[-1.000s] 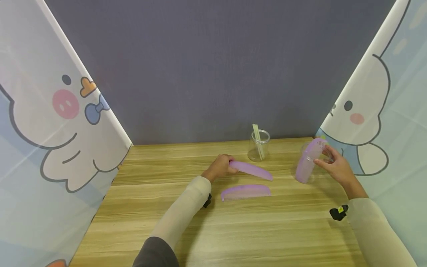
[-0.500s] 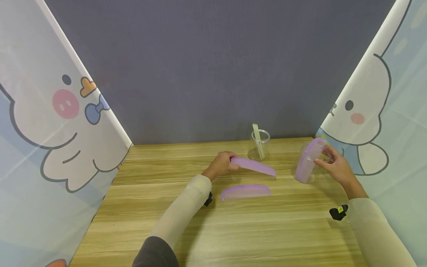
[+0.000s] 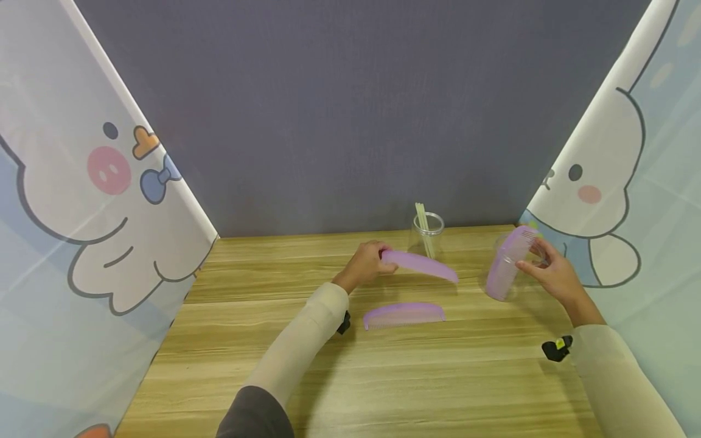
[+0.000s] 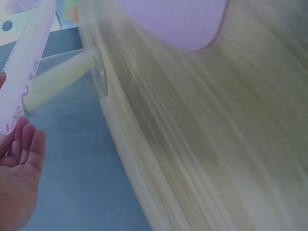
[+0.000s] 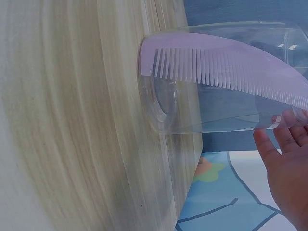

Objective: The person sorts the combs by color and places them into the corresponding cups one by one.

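My left hand [image 3: 376, 260] grips one end of a purple comb [image 3: 423, 266] and holds it in the air, just in front of a small clear jar [image 3: 426, 234]. In the left wrist view that comb [image 4: 26, 62] runs up past my fingers [image 4: 21, 159]. A second purple comb [image 3: 404, 315] lies flat on the wooden table [image 3: 383, 377], below the lifted one. My right hand [image 3: 533, 264] holds the rim of a clear cup [image 3: 495, 249] at the right. A third purple comb [image 5: 231, 62] stands tilted inside the cup [image 5: 178, 110].
The small jar holds pale yellow sticks [image 3: 423, 222] and stands near the grey back wall [image 3: 350, 109]. Cartoon-printed panels [image 3: 82, 201] close in both sides. Bare wood stretches across the front of the table.
My left hand has lifted its comb off the table and carried it up and a little right, toward the jar. The right hand and the cup have stayed put.
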Action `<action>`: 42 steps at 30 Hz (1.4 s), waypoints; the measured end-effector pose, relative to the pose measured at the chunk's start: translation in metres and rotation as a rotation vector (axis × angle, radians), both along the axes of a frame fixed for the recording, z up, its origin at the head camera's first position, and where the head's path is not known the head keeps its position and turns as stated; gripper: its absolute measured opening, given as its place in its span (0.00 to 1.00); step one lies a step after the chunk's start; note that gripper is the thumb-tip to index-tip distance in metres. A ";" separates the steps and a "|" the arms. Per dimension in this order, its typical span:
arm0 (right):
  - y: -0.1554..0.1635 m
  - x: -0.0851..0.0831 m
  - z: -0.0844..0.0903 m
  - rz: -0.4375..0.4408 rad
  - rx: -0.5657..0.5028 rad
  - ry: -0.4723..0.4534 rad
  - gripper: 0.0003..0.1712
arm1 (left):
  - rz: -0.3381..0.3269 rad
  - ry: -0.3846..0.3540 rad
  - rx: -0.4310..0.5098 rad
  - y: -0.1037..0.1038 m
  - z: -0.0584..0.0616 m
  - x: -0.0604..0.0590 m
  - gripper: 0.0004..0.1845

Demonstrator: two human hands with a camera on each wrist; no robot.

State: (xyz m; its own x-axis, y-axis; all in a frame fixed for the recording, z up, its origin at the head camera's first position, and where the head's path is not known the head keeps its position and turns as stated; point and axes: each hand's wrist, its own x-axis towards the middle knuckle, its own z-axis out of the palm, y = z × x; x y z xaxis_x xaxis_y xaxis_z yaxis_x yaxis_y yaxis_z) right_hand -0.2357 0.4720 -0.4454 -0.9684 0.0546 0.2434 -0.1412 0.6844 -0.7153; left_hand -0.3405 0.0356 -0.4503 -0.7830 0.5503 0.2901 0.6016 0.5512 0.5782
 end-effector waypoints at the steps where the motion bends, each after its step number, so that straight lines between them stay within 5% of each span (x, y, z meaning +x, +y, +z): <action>1: 0.000 0.000 0.000 -0.001 -0.001 0.000 0.47 | -0.002 0.001 0.008 0.000 0.001 0.000 0.12; 10: 0.002 0.000 -0.001 -0.010 0.000 -0.020 0.48 | -0.014 -0.050 0.093 0.006 0.016 0.002 0.17; 17: 0.003 0.000 -0.003 -0.010 0.001 -0.020 0.49 | 0.007 0.042 0.062 0.014 0.025 -0.001 0.24; 42: 0.004 -0.002 -0.004 -0.007 0.011 0.018 0.48 | -0.014 0.060 0.192 0.062 0.053 0.009 0.17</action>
